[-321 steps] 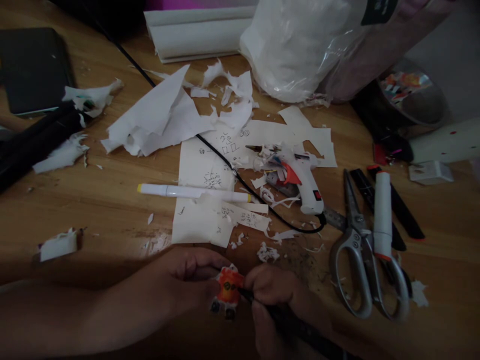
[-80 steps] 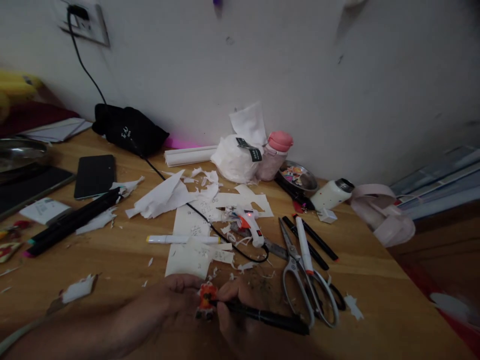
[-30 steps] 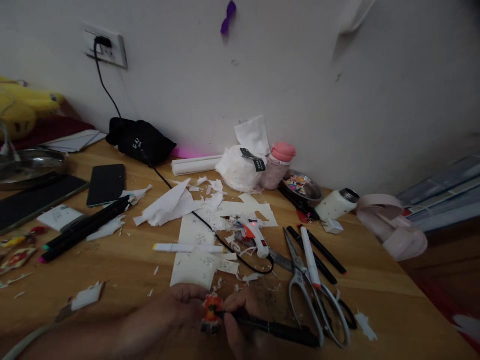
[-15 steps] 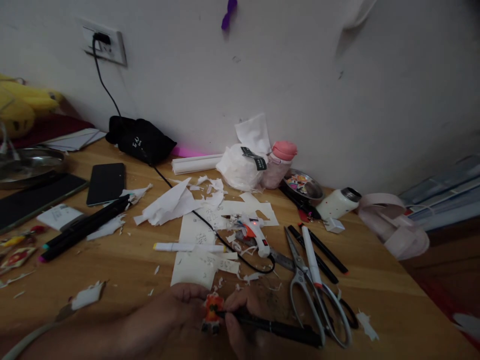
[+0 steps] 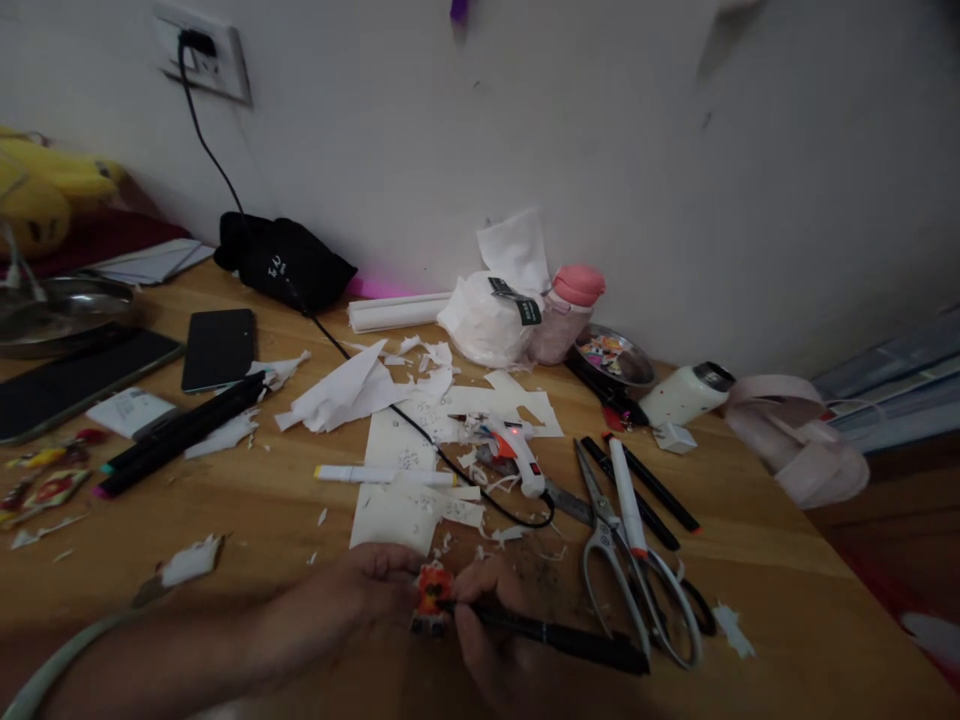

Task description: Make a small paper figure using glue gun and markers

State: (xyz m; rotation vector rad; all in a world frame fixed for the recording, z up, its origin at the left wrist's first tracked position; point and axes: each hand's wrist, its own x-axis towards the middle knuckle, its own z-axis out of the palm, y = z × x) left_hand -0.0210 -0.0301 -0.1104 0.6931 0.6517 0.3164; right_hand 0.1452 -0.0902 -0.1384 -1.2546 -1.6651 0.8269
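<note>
Low in the view, my left hand [image 5: 379,590] is closed on the side of a small orange paper piece [image 5: 433,590] with dark markings and two dark ends at its bottom. A black marker [image 5: 555,637] is pinched in my right hand [image 5: 491,610], its tip at the orange surface. My right fingertips come close to the piece's right edge; whether they touch it I cannot tell. Just beyond the hands lie a written-on paper sheet [image 5: 394,515] and a white marker [image 5: 386,475] with yellow ends.
Scissors [image 5: 607,540], a white marker [image 5: 628,495] and black markers [image 5: 660,485] lie to the right. A white glue gun [image 5: 517,455] trails a black cable [image 5: 450,465] across the papers. Torn paper [image 5: 341,390] is scattered about. A pink-lidded bottle [image 5: 566,310] stands by the wall.
The whole view has shifted slightly, so the desk things appear a little higher and further right. Both hands keep their hold on the orange piece and the black marker.
</note>
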